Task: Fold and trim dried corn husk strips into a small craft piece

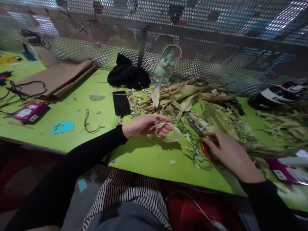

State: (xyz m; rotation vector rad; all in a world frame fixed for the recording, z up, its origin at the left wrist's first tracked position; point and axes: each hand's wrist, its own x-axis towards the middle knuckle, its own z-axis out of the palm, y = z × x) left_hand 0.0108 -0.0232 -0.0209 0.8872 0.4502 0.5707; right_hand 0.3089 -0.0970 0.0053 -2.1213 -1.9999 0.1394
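My left hand (pixel 146 125) hovers low over the green table (pixel 144 160) and pinches a pale dried leaf strip (pixel 168 133) that curls under its fingers. My right hand (pixel 228 152) rests on the table to the right, its fingers closed around the red handles of a pair of scissors (pixel 201 136), whose dark blades point up and left. Both hands sit at the near edge of a pile of dried husks and leaves (pixel 185 94). Small green and pale cuttings lie scattered between them.
A black phone (pixel 121 102) lies left of the pile, with a black cloth (pixel 127 75) and a pale green bottle (pixel 166 65) behind. Brown folded paper (pixel 55 78), a magenta box (pixel 30 111) and a blue tag (pixel 63 127) lie at left. A perforated metal screen (pixel 216 48) backs the table.
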